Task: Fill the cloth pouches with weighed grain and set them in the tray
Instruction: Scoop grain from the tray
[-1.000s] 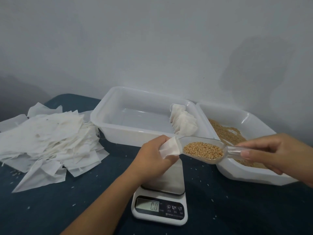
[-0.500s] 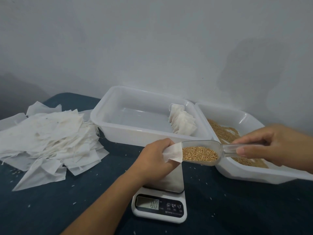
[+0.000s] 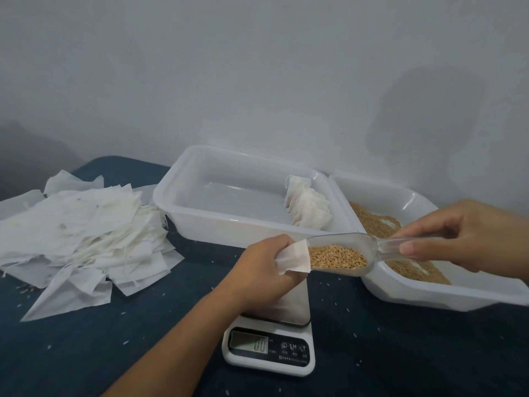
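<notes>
My left hand (image 3: 262, 270) grips a small white cloth pouch (image 3: 293, 257) above the scale (image 3: 269, 345). My right hand (image 3: 463, 233) pinches the handle of a clear plastic scoop (image 3: 357, 247) holding brown grain (image 3: 336, 256). The scoop's tip sits inside the pouch's mouth. Behind stands a white tray (image 3: 200, 196) with several filled pouches (image 3: 306, 206) upright along its right wall. A second white tray (image 3: 429, 290) at the right holds loose grain (image 3: 375, 222).
A heap of flat empty pouches (image 3: 77, 239) lies at the left on the dark blue tabletop (image 3: 86, 353), which is speckled with stray grains. A grey wall stands right behind the trays. The scale's display reads zero.
The scoop has moved left and its tip has gone deeper into the pouch's mouth. My right hand followed leftward; my left hand stayed almost still.
</notes>
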Action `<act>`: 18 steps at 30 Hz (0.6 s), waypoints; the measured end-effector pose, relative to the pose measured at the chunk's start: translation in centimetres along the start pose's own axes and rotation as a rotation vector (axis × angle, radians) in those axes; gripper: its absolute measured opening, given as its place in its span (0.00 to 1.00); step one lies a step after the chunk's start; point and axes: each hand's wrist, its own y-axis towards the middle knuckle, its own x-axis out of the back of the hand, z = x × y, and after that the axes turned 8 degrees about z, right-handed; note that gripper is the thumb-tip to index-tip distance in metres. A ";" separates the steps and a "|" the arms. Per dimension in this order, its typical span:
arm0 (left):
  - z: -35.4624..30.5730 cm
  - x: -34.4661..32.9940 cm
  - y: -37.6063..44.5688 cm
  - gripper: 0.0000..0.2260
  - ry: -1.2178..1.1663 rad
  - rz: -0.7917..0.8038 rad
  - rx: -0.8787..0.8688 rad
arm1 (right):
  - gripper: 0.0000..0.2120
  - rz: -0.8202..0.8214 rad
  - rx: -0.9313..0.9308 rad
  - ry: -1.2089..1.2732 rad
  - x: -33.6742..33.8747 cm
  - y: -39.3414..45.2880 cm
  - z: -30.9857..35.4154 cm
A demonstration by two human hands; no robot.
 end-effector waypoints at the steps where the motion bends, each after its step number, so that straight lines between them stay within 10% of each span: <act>1: 0.0 0.0 0.0 0.08 -0.004 0.000 -0.002 | 0.14 -0.012 -0.002 -0.009 0.1 0.0 0.0; 18: -0.2 0.0 -0.1 0.08 -0.037 -0.003 -0.001 | 0.14 -0.027 -0.012 -0.014 0.2 -0.3 0.6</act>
